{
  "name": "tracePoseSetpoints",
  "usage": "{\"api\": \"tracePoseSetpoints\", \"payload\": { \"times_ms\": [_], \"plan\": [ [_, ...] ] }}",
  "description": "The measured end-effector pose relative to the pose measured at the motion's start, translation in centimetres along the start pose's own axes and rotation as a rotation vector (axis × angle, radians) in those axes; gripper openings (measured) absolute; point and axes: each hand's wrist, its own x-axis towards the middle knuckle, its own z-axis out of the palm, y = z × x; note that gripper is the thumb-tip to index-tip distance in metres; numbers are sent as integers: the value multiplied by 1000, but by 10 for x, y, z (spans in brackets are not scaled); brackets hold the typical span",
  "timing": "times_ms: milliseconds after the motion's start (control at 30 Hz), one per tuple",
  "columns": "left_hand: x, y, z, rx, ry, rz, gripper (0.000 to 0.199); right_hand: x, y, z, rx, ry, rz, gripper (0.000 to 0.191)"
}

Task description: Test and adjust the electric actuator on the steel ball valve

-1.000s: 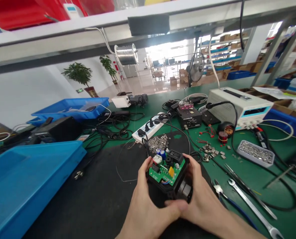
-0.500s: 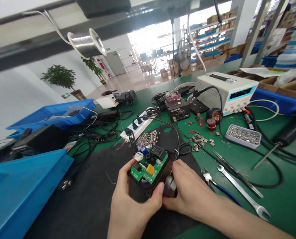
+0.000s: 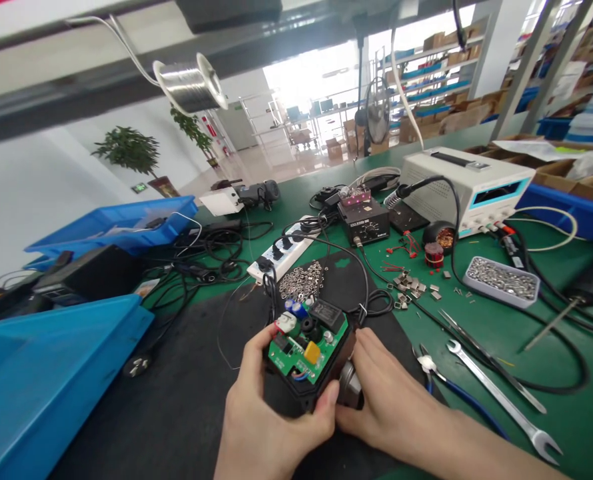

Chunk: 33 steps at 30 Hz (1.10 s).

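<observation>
Holding a black housing (image 3: 296,393) over the dark mat (image 3: 176,407), the person in the head view has both hands occupied: the left hand (image 3: 269,417) clasps it between fingers and thumb, while the right hand (image 3: 381,400) wraps the metal fitting (image 3: 349,385) on its flank. The green circuit board (image 3: 282,363) is seated inside, components mounted; no cover lies over it, so the unit looks part-assembled, its underside hidden. Small metal rings (image 3: 304,280) lie at the mat's far edge, with a power strip (image 3: 296,249) just past. Left of the mat is a blue tray (image 3: 76,373); right of it, cutters (image 3: 428,363) and a wrench (image 3: 496,393). Well beyond the mat stand a potted plant (image 3: 131,150) and stocked shelves (image 3: 431,80).
</observation>
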Motion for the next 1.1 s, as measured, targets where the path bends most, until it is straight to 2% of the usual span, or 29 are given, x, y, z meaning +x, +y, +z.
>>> {"api": "tracePoseSetpoints", "payload": {
  "times_ms": [200,367,433,567,633,733,767,800,833,867,900,933,1000,1100],
  "plan": [
    [2,3,-3,133,15,97,85,-1,3,7,33,31,-50,51],
    [0,-1,-3,123,-8,104,86,-1,0,7,115,60,10,48],
    [-1,-6,-1,105,2,120,87,-1,-1,6,150,90,35,61],
    [-5,-17,1,33,-15,125,92,-1,-4,4,231,165,142,103],
    [-5,-21,-3,-48,-72,101,99,0,-6,4,260,176,165,110],
    [6,-23,-21,-194,-263,80,122,3,-11,4,307,199,199,109],
    [15,-24,-30,-236,-321,89,123,4,-12,4,314,212,221,108],
    [28,-25,-37,-267,-342,109,113,5,-14,3,317,225,244,105],
    [45,-28,-44,-288,-312,139,89,7,-16,2,313,238,257,102],
    [65,-33,-49,-259,-200,139,69,8,-18,2,306,245,260,98],
    [88,-39,-51,-170,-37,110,57,8,-19,1,299,250,255,94],
    [113,-46,-51,-111,29,83,48,8,-20,0,292,251,247,91],
    [162,-64,-45,-23,69,51,40,8,-20,0,272,254,228,87],
    [213,-91,-27,122,-10,25,39,6,-15,3,228,246,190,85]
  ]
}}
